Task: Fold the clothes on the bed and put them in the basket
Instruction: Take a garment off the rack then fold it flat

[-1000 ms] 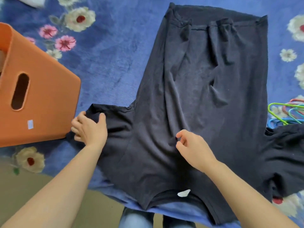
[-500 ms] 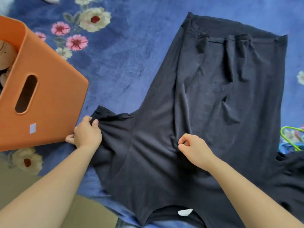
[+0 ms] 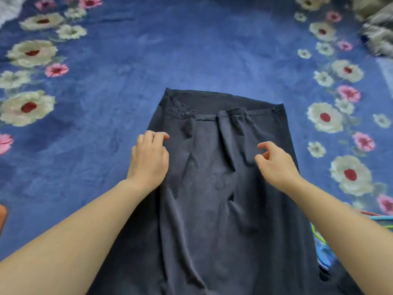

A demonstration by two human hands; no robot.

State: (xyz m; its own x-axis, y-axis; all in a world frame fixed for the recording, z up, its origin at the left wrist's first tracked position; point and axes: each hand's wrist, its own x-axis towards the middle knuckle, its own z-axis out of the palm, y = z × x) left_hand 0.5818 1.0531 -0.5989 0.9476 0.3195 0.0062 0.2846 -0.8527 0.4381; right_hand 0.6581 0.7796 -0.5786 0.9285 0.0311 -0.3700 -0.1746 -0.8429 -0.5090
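A black T-shirt (image 3: 214, 188) lies flat on the blue flowered blanket (image 3: 191, 50), its hem at the far end and its left side folded in. My left hand (image 3: 148, 158) rests on the shirt's left edge with bent fingers, fingertips touching the cloth. Over the right half of the shirt is my right hand (image 3: 274, 160), fingers loosely curled, thumb and forefinger apart, holding nothing. Only an orange sliver of the basket (image 3: 2, 218) shows at the left border.
Coloured plastic hangers (image 3: 380, 219) lie at the right, beside the shirt. A grey striped cloth (image 3: 376, 28) is bunched at the far right corner. Bare blanket stretches beyond the shirt's hem and to its left.
The view tilted up, so the basket has almost left the frame. My left hand let go of the sleeve, which is folded in, and both hands moved farther up the shirt.
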